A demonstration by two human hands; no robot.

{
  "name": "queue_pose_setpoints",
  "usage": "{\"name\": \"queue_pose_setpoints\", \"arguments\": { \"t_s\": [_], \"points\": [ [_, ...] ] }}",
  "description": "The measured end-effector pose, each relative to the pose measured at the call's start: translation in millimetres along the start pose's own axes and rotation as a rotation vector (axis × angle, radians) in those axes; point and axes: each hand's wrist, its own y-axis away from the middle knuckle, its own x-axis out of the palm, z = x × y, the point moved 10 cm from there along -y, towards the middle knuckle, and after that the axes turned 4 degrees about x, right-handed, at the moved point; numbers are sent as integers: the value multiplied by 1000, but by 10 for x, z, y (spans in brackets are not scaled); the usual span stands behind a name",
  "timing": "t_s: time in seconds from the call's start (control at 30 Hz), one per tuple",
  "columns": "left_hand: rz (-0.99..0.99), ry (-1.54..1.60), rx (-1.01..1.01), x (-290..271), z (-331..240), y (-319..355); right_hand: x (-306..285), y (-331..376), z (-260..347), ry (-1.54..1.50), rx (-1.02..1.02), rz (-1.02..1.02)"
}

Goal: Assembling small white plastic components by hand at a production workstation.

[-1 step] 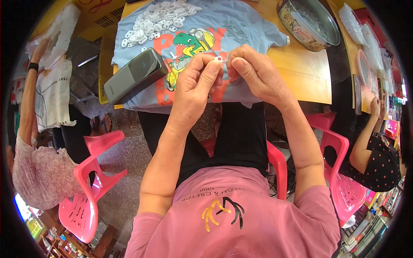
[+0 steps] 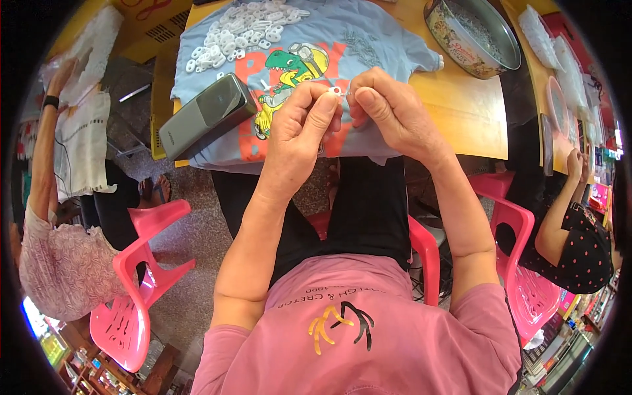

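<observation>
Above the near part of a light blue printed T-shirt, my two hands meet fingertip to fingertip. A small white plastic clip with a hole sits pinched between the thumb and fingers of my left hand. My right hand, thumb against curled forefinger, grips a tiny metal piece at the clip's right side. Most of that metal piece is hidden by the fingers, so its exact shape is unclear. Farther off on the shirt lie a heap of similar white plastic clips and a scatter of small metal pieces.
A dark grey power bank lies left of my hands. At the far right of the yellow table stands an oval tin of small metal parts. People sit at either side, by pink chairs. One person's arm reaches forward at left.
</observation>
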Motion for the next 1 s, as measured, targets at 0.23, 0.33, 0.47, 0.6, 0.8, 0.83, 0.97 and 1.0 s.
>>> {"name": "queue_pose_setpoints", "arguments": {
  "t_s": [0.23,0.33,0.47,0.6,0.8,0.83,0.97,1.0],
  "points": [
    [15,-37,32,34,4,-10,15,-35,32,93,-98,-10],
    [18,-83,54,21,2,-24,18,-33,39,99,-120,-51],
    [-11,-72,41,42,-52,-13,22,-39,107,207,-216,-74],
    [-2,-150,69,32,-23,-29,41,-30,123,163,-183,-90],
    [-8,-137,-36,56,-48,-14,56,-36,53,195,-180,-125],
    [-15,-138,-30,46,-59,-20,58,-40,44,178,-171,-139],
    [-15,-106,32,7,-69,-24,107,-59,90,284,-150,-136],
    [-18,-61,19,-25,-21,-5,80,-80,125,286,-160,-132]
  ]
}}
